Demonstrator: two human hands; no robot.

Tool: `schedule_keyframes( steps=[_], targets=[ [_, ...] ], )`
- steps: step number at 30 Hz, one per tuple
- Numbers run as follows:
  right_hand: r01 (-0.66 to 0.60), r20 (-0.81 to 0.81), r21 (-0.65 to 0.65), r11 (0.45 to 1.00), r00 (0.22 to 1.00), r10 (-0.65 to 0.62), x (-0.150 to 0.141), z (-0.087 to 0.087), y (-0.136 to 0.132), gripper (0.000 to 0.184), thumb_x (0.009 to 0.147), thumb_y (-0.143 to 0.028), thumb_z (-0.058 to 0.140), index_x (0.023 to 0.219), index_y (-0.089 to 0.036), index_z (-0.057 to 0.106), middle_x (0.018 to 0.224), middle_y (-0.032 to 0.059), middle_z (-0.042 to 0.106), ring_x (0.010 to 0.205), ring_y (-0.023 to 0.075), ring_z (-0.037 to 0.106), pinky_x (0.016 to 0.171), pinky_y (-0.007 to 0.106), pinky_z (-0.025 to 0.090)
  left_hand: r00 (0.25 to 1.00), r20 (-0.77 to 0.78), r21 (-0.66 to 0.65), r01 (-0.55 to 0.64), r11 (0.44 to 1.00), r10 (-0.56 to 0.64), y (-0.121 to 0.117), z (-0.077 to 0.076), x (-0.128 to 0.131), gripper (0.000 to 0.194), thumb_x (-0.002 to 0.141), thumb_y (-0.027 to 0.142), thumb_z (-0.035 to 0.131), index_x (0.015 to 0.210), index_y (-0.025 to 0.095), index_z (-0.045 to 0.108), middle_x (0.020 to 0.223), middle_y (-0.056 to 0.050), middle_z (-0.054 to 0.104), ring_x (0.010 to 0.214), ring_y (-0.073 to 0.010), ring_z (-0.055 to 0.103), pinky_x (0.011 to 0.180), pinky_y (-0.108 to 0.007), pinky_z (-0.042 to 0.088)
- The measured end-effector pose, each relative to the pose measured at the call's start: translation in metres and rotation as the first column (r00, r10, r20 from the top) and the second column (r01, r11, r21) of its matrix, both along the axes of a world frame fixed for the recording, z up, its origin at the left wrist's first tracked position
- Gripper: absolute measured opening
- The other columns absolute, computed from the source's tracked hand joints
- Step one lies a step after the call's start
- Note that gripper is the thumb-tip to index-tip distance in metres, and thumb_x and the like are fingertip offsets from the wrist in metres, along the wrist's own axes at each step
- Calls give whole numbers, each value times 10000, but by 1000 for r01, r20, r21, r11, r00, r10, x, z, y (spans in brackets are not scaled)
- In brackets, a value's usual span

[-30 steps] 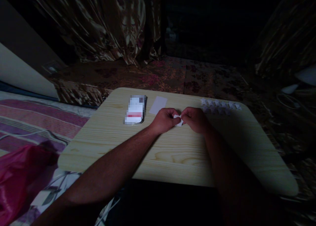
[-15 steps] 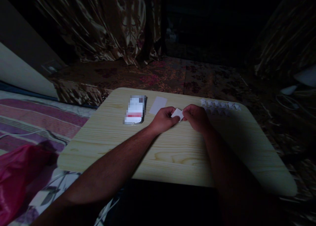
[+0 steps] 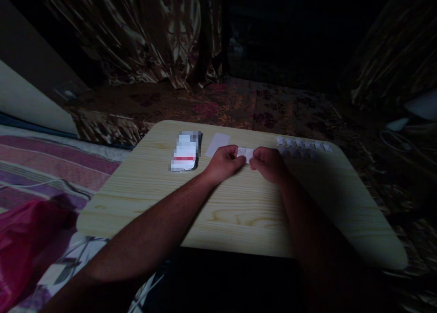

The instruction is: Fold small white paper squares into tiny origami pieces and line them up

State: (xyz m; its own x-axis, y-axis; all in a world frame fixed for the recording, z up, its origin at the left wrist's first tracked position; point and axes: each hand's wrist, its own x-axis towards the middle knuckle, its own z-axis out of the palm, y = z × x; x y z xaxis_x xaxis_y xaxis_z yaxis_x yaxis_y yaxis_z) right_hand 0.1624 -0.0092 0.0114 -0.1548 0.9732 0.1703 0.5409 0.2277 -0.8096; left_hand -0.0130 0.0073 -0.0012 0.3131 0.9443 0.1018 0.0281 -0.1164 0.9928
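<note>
A small folded piece of white paper (image 3: 245, 154) is stretched level between my two hands above the wooden table. My left hand (image 3: 225, 162) pinches its left end, thumb on top. At the other end, the thumb and fingers of my right hand (image 3: 269, 162) are closed on the paper. A flat sheet of paper (image 3: 217, 144) lies just beyond my left hand. Past my right hand stand several small folded paper pieces (image 3: 303, 143) in two rows; my hand partly hides the nearer row.
On the light wooden table (image 3: 246, 212), left of my hands, lies a phone (image 3: 186, 151), blurred by pixelation. A striped bed cover (image 3: 68, 162) and a pink bag (image 3: 30, 244) are at the left. Gold curtains (image 3: 184, 35) hang behind in the dark.
The folded paper has turned from a tilted position to level, and more of its width shows between my hands. Both hands keep hold of it.
</note>
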Motion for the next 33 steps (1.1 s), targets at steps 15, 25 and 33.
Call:
schedule_keyframes(
  steps=[15,25,33],
  targets=[
    [62,-138,-11,998,988,-63,-6,-1,-1,96,705,-283,611,716,-197,568,576,-16,621,521,131,555,488,235,386,998,61,-33,6,999,-4,1,-2,0,214,665,267,704,812,116,670,677,2,641,543,-85,500,515,-210,351],
    [90,-122,28,996,989,-86,-5,1,-2,117,723,-290,611,754,-182,640,640,14,667,584,144,606,528,240,435,995,100,-23,-29,999,31,-2,1,2,210,666,268,721,799,112,675,687,1,651,562,-81,507,543,-208,370],
    [120,-124,38,992,986,-114,-9,1,-4,107,733,-278,595,738,-178,632,611,5,672,553,136,616,511,225,441,998,58,14,-34,999,33,-1,-3,1,231,665,291,730,786,108,656,685,-5,638,578,-94,514,552,-215,372]
  ],
)
